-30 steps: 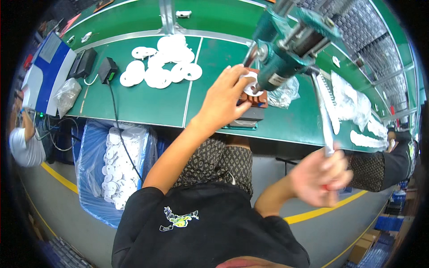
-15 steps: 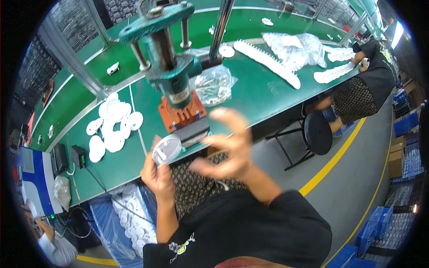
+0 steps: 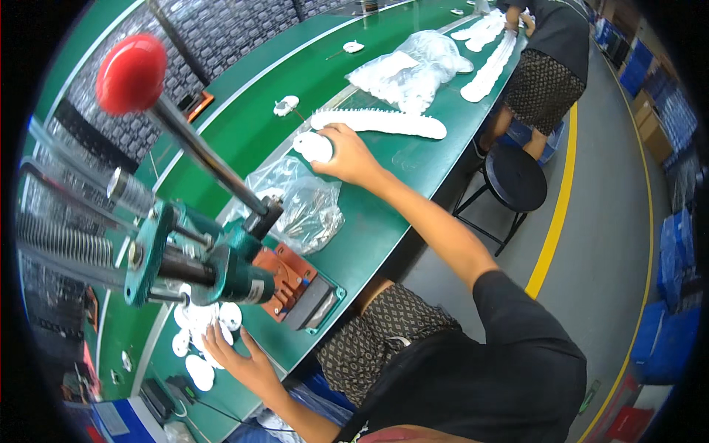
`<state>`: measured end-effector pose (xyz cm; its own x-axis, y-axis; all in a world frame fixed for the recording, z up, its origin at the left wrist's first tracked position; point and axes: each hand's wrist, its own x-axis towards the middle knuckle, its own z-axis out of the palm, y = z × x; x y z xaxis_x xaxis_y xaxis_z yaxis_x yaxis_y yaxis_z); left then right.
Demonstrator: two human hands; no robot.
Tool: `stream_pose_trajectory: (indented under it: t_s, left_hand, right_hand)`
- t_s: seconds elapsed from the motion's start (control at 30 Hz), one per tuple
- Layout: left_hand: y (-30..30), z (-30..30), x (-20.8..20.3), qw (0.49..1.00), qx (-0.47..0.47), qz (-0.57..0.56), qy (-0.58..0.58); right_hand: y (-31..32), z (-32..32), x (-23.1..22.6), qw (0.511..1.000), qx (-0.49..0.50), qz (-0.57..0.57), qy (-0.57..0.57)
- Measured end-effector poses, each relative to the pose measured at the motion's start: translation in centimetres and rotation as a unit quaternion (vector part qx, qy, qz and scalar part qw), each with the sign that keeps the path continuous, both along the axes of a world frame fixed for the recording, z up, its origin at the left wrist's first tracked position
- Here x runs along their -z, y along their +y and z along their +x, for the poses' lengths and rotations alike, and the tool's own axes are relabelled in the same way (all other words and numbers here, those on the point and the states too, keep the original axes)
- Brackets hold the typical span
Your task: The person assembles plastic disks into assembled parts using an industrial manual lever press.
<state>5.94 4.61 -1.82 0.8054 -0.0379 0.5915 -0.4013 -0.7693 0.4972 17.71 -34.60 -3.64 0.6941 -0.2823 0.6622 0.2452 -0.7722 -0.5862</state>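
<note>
My right hand (image 3: 353,157) reaches out over the far part of the green bench, thumb and fingers closed round the edge of a white round disc (image 3: 318,149). A second white piece shows against its left side. Beyond the hand lies a long curved stack of white parts (image 3: 388,123). My left hand (image 3: 247,363) is at the near left with fingers spread, its fingertips at a pile of white discs (image 3: 200,323); I see no disc gripped in it. Between my arms stands a green hand press (image 3: 225,273) with a red ball on its lever (image 3: 214,162).
A clear bag of small metal parts (image 3: 299,210) lies beside the press's orange-red base (image 3: 284,280). Farther off is a bag of white parts (image 3: 413,66). White pieces sit on the green conveyor (image 3: 251,118). At right are a black stool (image 3: 515,176) and another person (image 3: 550,66).
The view has swung right. My left hand has let go of the round piece and moved to the disc pile. My right hand has gone from the press to the far bench, onto a disc.
</note>
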Motion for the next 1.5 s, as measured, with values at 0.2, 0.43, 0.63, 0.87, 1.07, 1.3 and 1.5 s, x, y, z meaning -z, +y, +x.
stream_pose_trajectory:
  t_s: [0.2,0.43,0.63,0.87,1.07,1.3,1.5]
  left_hand:
    - [2.7,3.4,3.8,0.982,-0.098,0.159,0.029]
    - [2.5,3.6,3.2,0.987,-0.078,0.134,0.031]
    - [3.5,3.7,4.1,0.996,-0.037,0.072,0.048]
    - [3.0,3.6,3.8,0.995,-0.031,0.066,-0.061]
    - [1.9,0.1,3.5,0.997,-0.01,0.053,-0.063]
    - [-0.5,-2.6,4.1,0.991,0.1,0.057,0.074]
    - [0.8,-2.6,4.5,0.99,0.106,0.065,0.064]
  right_hand:
    - [-1.4,6.9,3.3,0.987,0.063,-0.046,0.143]
    - [-1.3,8.4,5.0,0.982,0.093,-0.108,0.125]
    - [3.2,-0.4,-0.9,0.992,0.012,0.016,-0.123]
    - [9.4,-4.0,4.6,0.97,-0.121,-0.21,0.026]
    - [10.7,-1.8,5.1,0.956,-0.047,-0.289,0.026]
    - [10.3,-1.5,5.4,0.932,-0.042,-0.36,-0.006]
    - [11.4,-5.1,4.4,0.985,-0.019,-0.173,-0.021]
